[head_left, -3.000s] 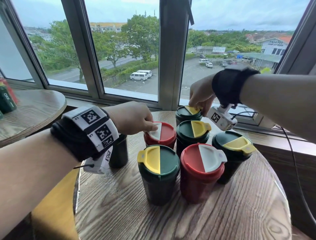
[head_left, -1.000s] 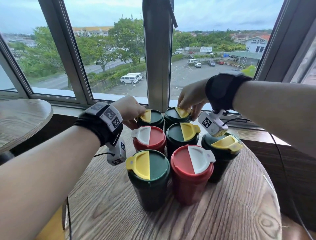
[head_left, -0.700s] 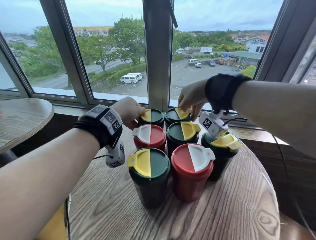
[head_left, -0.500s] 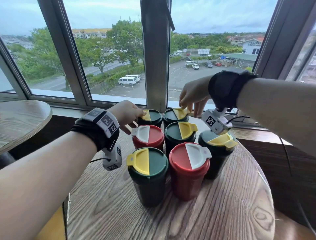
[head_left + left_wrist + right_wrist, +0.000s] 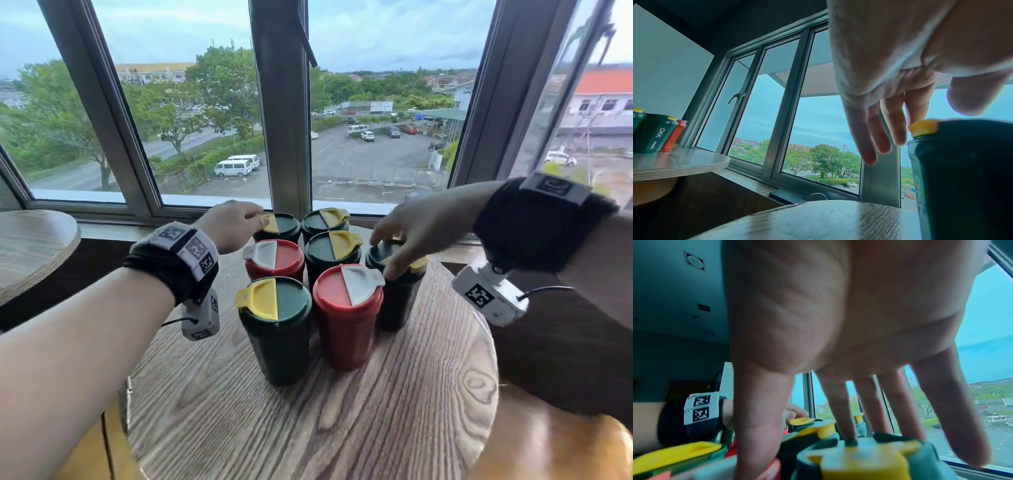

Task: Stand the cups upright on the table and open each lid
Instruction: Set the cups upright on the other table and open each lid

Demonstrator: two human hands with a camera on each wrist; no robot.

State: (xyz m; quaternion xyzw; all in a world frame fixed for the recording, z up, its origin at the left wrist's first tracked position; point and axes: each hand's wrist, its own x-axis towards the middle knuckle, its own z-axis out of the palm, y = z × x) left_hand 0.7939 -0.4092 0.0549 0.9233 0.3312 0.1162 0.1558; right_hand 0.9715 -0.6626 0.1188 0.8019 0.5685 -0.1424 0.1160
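Observation:
Several lidded cups stand upright in a cluster on the round wooden table (image 5: 308, 428): green ones with yellow flaps and two red ones (image 5: 347, 308) with white flaps. My left hand (image 5: 239, 222) (image 5: 900, 123) reaches to the back-left green cup (image 5: 279, 226) (image 5: 962, 170). Its fingers hang fairly straight, and a fingertip touches the yellow tab (image 5: 923, 128). My right hand (image 5: 411, 233) (image 5: 838, 410) hovers spread over the right green cup (image 5: 397, 301). Its thumb and fingertips come down around the yellow flap (image 5: 859, 459) and hold nothing.
The window frame (image 5: 287, 137) and sill stand right behind the cups. A second round table (image 5: 34, 246) (image 5: 674, 162) to the left carries more cups (image 5: 655, 133). The near half of my table has free wood.
My right hand has left the back-right green cup and moved right and nearer, over the right green cup. My left hand has stayed at the back-left cup's flap.

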